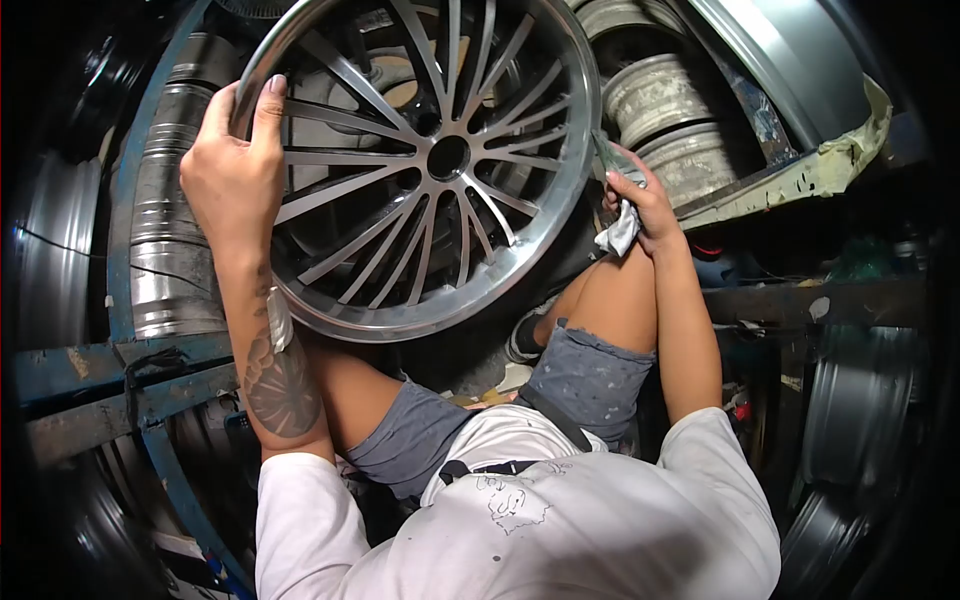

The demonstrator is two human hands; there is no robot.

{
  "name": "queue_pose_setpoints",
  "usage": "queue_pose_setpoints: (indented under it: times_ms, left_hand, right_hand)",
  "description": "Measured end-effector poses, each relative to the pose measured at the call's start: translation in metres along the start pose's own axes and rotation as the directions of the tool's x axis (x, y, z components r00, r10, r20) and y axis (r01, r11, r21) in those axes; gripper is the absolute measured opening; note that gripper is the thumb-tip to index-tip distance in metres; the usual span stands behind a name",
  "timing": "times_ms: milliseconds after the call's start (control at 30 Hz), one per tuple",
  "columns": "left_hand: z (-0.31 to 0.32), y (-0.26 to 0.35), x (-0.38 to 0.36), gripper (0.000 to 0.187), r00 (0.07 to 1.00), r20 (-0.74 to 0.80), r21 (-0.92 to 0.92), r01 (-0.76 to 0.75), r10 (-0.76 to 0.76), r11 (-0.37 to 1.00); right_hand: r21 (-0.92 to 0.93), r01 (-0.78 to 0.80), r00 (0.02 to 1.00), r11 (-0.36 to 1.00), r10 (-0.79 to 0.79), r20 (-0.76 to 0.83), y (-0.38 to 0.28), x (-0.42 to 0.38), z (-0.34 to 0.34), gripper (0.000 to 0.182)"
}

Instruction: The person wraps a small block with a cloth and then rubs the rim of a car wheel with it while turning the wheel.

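A large multi-spoke alloy wheel rim (449,158) stands tilted in front of my knees, its spokes bright and the gaps between them dark. My left hand (235,160) grips its upper left edge, thumb on the front lip and fingers round the outside. At the right side of the rim, my right hand (640,200) is closed on a crumpled grey-white cloth (620,230), whose upper end lies right at the rim's outer edge. The lower lip of the wheel hangs close over the floor between my legs.
Stacked wheel rims (175,200) stand on the left inside a blue metal frame (122,230). More worn rims (665,90) are piled at the upper right, beside a ledge with peeling masking paper (800,185). Further rims (860,420) sit on a rack at the right.
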State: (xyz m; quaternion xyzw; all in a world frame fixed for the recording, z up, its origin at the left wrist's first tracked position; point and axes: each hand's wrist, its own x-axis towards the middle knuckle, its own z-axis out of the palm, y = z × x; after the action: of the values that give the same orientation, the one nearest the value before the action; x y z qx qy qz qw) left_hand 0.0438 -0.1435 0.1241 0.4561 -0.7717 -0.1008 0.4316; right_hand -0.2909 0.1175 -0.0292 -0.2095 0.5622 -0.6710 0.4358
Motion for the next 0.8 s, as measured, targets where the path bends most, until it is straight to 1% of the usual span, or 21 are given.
queue_pose_setpoints:
  times_ms: [33,100,133,167,233,333,433,467,533,567,667,767,800]
  left_hand:
    - [0.002,-0.002,0.002,0.043,1.000,-0.007,-0.012,-0.008,0.008,1.000]
    - [0.005,-0.009,0.010,0.044,1.000,0.007,0.003,0.000,0.000,1.000]
    - [0.007,-0.013,0.012,0.044,1.000,-0.016,0.040,0.002,-0.002,0.999]
    - [0.011,-0.016,0.015,0.044,0.992,-0.080,-0.007,-0.102,0.101,0.995]
    - [0.012,-0.017,0.018,0.044,1.000,-0.022,0.011,0.005,-0.004,1.000]
    - [0.020,-0.037,0.025,0.044,0.997,-0.061,-0.025,-0.052,0.051,0.998]
    - [0.019,-0.049,0.029,0.044,0.999,-0.026,-0.057,0.028,-0.030,0.998]
    - [0.022,-0.055,0.029,0.042,0.997,-0.074,-0.027,-0.005,0.003,1.000]
    - [0.026,-0.067,0.028,0.040,0.995,-0.100,-0.094,-0.039,0.030,0.995]
    - [0.027,-0.061,0.028,0.038,0.992,-0.116,-0.123,-0.060,0.046,0.991]
    - [0.023,-0.053,0.023,0.035,0.995,-0.102,-0.056,-0.025,0.019,0.998]
    - [0.022,-0.050,0.022,0.034,0.994,-0.105,-0.060,0.004,-0.011,0.998]
    - [0.022,-0.047,0.022,0.036,0.994,-0.111,0.012,0.002,-0.001,1.000]
  right_hand:
    - [0.005,-0.012,1.000,1.000,0.012,0.018,0.000,0.001,0.001,0.060]
    - [0.095,-0.033,0.991,0.995,0.020,0.132,0.001,0.002,0.000,0.059]
    - [0.036,-0.062,0.982,0.997,0.054,0.182,0.000,0.002,-0.003,0.061]
    - [-0.017,-0.084,0.977,0.996,0.085,0.198,-0.006,-0.002,0.005,0.061]
    - [-0.069,-0.103,0.961,0.992,0.117,0.249,-0.005,-0.002,0.005,0.063]
    - [-0.087,-0.132,0.940,0.987,0.152,0.304,-0.007,-0.006,0.006,0.063]
    - [-0.100,-0.179,0.908,0.979,0.203,0.366,-0.006,-0.006,0.008,0.063]
    - [-0.110,-0.207,0.891,0.972,0.234,0.389,-0.008,-0.005,0.009,0.061]
    - [-0.140,-0.212,0.876,0.967,0.251,0.411,-0.006,-0.003,0.014,0.060]
    - [-0.153,-0.211,0.867,0.965,0.257,0.426,-0.006,0.000,0.011,0.060]
    - [-0.178,-0.201,0.856,0.963,0.262,0.446,-0.005,0.001,0.021,0.056]
    - [-0.213,-0.167,0.863,0.963,0.248,0.441,-0.003,0.000,0.031,0.055]
    - [-0.223,-0.167,0.861,0.960,0.252,0.441,-0.003,0.001,0.030,0.055]
